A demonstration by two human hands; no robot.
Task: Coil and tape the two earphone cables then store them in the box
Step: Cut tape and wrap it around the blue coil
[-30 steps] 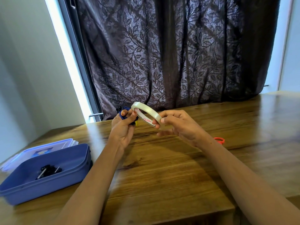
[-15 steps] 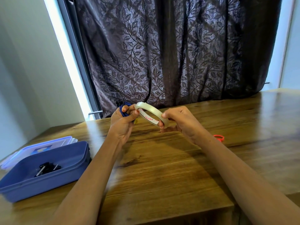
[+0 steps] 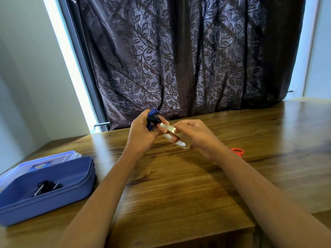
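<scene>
at eight o'clock, nearest, the open blue plastic box [image 3: 53, 203] holds a coiled black earphone cable [image 3: 47, 187], so one looks stored. further out toward twelve, the left hand [image 3: 143, 136] has its fingers clenched round the coiled dark blue earphone cable [image 3: 152, 119], and the right hand [image 3: 194, 135] grips the ring-shaped roll of clear tape [image 3: 179, 142]. since half a second ago the roll has dropped away toward four o'clock, drawing out a short clear strip [image 3: 167, 127] between them: taping the second cable seems under way. an orange scissor handle [image 3: 237, 151] lies at two o'clock.
</scene>
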